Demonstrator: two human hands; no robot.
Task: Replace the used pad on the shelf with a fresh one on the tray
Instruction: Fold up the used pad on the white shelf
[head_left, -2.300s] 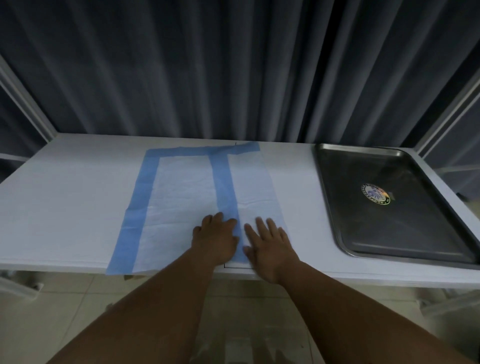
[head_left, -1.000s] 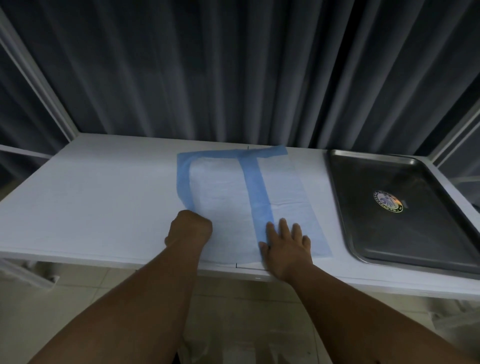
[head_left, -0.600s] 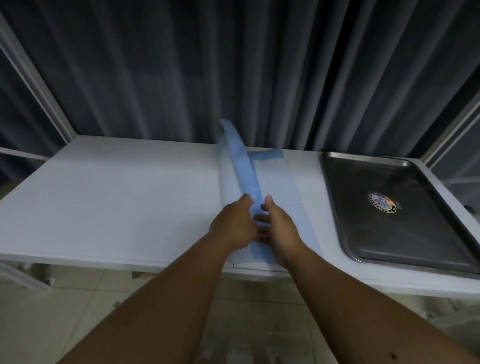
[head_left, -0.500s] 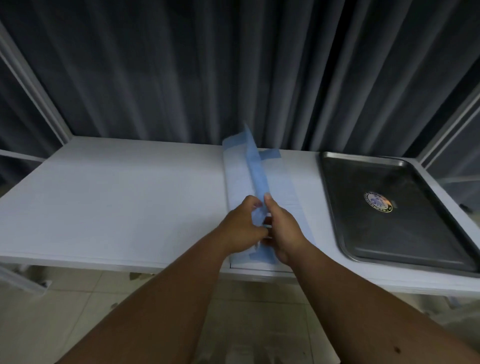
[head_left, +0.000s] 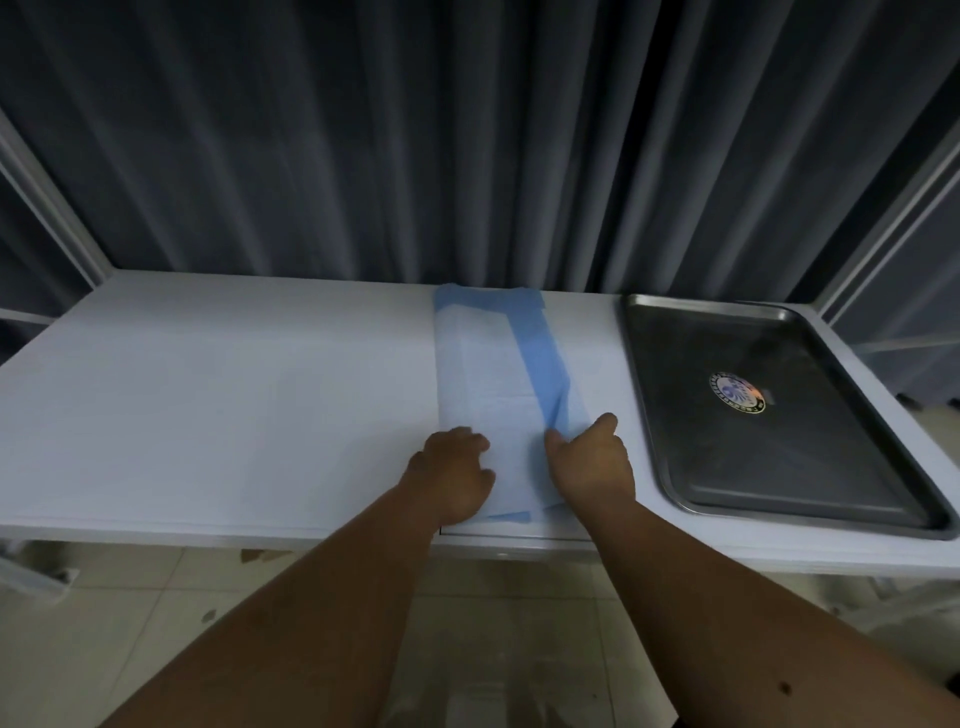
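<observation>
Dim, bluish, even lighting with soft faint shadows, a dull sheen on the metal tray (head_left: 883, 467) right of the right hand (head_left: 592, 462), slight motion blur around both hands, and wide-angle bending of straight lines toward the edges.

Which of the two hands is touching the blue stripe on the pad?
The right hand: its fingers meet the pad's blue stripe; the left hand rests on white.

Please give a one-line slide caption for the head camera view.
Both hands, left and right, rest on a folded blue-edged pad on a white shelf, beside an empty steel tray.
</observation>
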